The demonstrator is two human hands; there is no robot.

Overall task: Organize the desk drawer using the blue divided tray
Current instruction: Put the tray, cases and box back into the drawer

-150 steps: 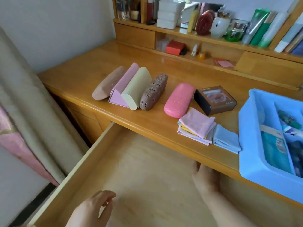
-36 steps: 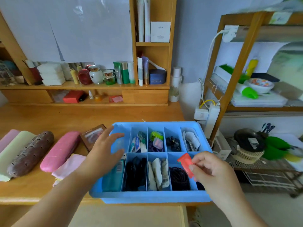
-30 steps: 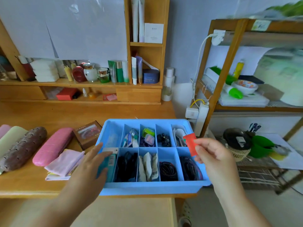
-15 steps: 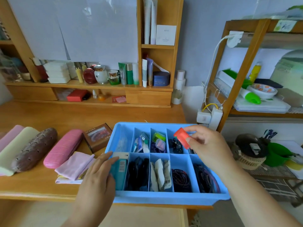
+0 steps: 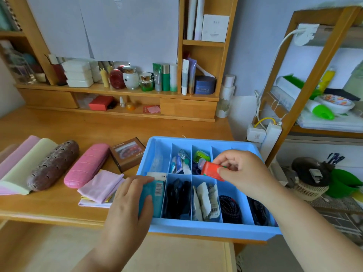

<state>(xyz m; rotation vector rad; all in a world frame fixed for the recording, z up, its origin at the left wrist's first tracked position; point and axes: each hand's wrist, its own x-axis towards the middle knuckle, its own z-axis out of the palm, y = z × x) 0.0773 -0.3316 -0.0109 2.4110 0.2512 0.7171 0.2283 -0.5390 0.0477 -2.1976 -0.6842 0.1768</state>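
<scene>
The blue divided tray sits at the desk's front right corner, its compartments holding small items. My left hand rests with flat fingers on the tray's near-left rim, over a teal packet in the left compartment. My right hand pinches a small red packet above the tray's middle compartments. The open wooden drawer lies below the desk edge, partly hidden by my arms.
Left of the tray lie a brown box, folded pink cloths, a pink glasses case, a brown case and pale cases. Shelves with bottles stand behind. A wooden rack stands to the right.
My right hand has carried the red packet left and down over the tray's middle. My left hand has settled onto the tray's near-left rim. Five seconds ago both hands were in the drawer.
</scene>
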